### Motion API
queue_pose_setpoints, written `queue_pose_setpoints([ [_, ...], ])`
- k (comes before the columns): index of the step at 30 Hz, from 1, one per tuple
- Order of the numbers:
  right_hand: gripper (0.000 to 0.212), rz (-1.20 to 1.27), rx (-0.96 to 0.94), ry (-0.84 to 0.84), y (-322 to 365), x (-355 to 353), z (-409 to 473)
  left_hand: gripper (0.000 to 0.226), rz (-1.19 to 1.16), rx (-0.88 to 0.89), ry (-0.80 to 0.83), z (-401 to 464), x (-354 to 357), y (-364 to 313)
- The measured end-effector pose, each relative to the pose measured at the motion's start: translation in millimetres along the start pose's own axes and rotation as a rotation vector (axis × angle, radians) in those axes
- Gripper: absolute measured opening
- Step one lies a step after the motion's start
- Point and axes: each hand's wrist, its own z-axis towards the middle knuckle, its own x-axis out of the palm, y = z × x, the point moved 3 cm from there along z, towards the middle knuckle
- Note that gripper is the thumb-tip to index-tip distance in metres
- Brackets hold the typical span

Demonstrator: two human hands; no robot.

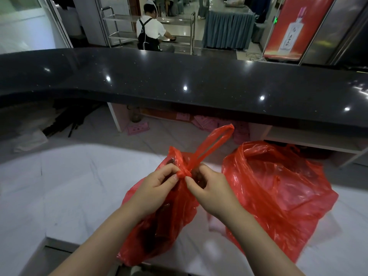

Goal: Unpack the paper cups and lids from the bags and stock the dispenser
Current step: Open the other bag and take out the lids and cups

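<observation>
Early days: my left hand (157, 188) and right hand (211, 191) both pinch the knot (184, 173) on the near red bag (159, 232), still tied; second red bag (278, 192) alongside on the white counter (59, 186); no cups or dispenser visible

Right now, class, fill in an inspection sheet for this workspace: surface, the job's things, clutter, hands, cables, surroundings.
Surface: white cloth-covered table, creased, below a black counter.
Job's things: tied red bag in front, knot not yet undone; second red bag to its right, mouth loosely open. Cups, lids and dispenser: nothing seen.
Clutter: pink papers and dark rods on the floor under the counter.
Hands: left hand and right hand each pinch at the knot.
Cables: a loose cable on the far floor.
Surroundings: a person in an apron at a steel trolley; red banner.
</observation>
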Motion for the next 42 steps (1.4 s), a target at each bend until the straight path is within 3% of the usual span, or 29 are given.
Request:
queue_pose_setpoints([
  [5, 0.017, 0.084, 0.095, -0.069, -3, 1, 2, 0.014, 0.322, 0.150, -0.053, -1, -1, -1],
  [10, 0.014, 0.242, 0.188, -0.131, -7, -1, 5, 0.015, 0.370, 0.229, -0.152, -5, 2, -7],
  [13, 0.018, 0.416, 0.240, -0.114, -11, 1, 8, 0.018, 0.312, 0.216, -0.172, -7, 1, -5],
  [18, 0.023, 0.580, 0.206, 0.008, -10, 7, 7, 0.016, -0.049, 0.067, -0.114, -5, 3, -5],
  [22, 0.005, 0.540, 0.171, 0.083, -13, 13, 4, 0.034, -0.041, -0.020, -0.039, 1, 5, -1],
  [24, 0.026, 0.435, 0.164, 0.087, -14, 13, 3, 0.041, 0.139, 0.010, -0.018, 1, 4, 1],
  [26, 0.022, 0.343, 0.151, 0.018, -13, 11, 3, 0.036, 0.267, 0.066, -0.034, 1, 2, 0],
  [30, 0.036, 0.255, 0.121, -0.117, -14, 6, 6, 0.035, 0.348, 0.110, -0.071, 3, -2, -2],
  [38, 0.033, 0.281, 0.195, -0.171, -22, 1, 10, 0.032, 0.027, 0.021, -0.078, 1, 1, -2],
  [42, 0.032, 0.504, 0.296, -0.191, -20, 4, 13, 0.035, -0.125, 0.021, -0.063, -1, 7, -8],
])
